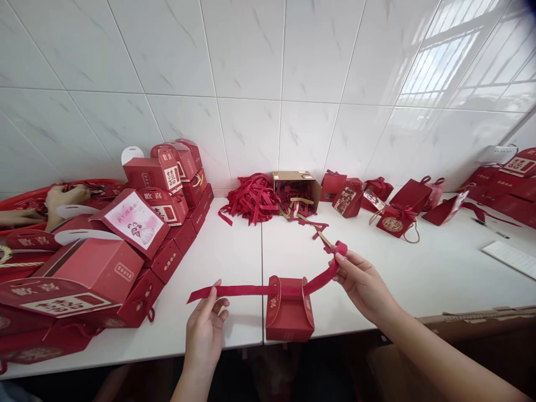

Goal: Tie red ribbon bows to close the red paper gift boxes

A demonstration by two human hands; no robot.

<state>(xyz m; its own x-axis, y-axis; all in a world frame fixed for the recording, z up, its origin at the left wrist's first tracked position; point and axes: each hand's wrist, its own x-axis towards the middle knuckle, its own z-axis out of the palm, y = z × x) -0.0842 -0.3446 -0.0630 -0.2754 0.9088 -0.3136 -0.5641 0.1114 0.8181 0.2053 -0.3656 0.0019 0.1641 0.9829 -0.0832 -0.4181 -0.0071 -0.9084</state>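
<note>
A small red gift box (290, 324) stands at the table's front edge, between my hands. A red ribbon (247, 290) passes through the top of the box and stretches out on both sides. My left hand (206, 321) pinches the ribbon near its left end, which sticks out past the thumb. To the right and a little higher, my right hand (362, 279) grips the other end, where the ribbon loops over the fingers. Just behind the right fingers a thin tan-and-red strip (320, 234) trails back to an open cardboard box; whether the hand touches it I cannot tell.
A pile of red ribbons (253, 198) lies by the wall beside the cardboard box (296, 176). Stacked red boxes (104, 259) fill the left side. Finished-looking gift boxes (396, 220) stand at right. Another person's hand (67, 201) reaches into a red basin (17, 204) at far left.
</note>
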